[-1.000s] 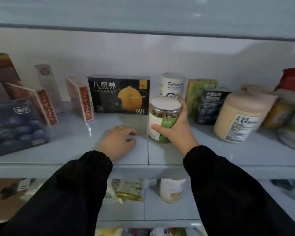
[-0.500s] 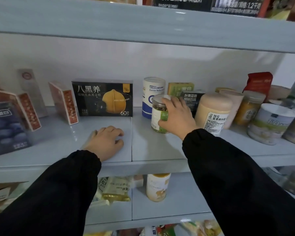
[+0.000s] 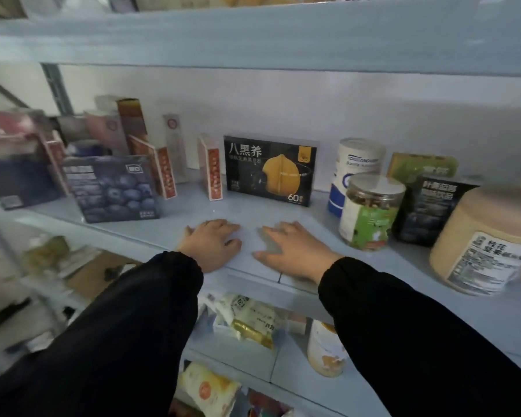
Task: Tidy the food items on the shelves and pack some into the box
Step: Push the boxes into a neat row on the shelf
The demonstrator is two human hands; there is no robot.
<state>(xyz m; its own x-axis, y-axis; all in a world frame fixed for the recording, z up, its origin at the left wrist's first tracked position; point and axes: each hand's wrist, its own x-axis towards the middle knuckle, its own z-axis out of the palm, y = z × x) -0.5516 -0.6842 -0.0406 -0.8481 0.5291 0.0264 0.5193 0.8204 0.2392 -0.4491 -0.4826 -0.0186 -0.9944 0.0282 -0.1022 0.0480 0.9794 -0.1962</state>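
Two hands, left hand [image 3: 212,245], right hand [image 3: 295,251], fingers relaxed flat on shelf [image 3: 193,206], far-left boxes [image 3: 12,164] blurred.

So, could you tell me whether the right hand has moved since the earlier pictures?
Yes: the right hand left the nut jar and now rests flat on the shelf, left of it.

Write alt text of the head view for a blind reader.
Left hand and right hand, in black sleeves, rest on a pale blue shelf, holding nothing. Behind them stands a black box; right of it, a clear jar with a green label.
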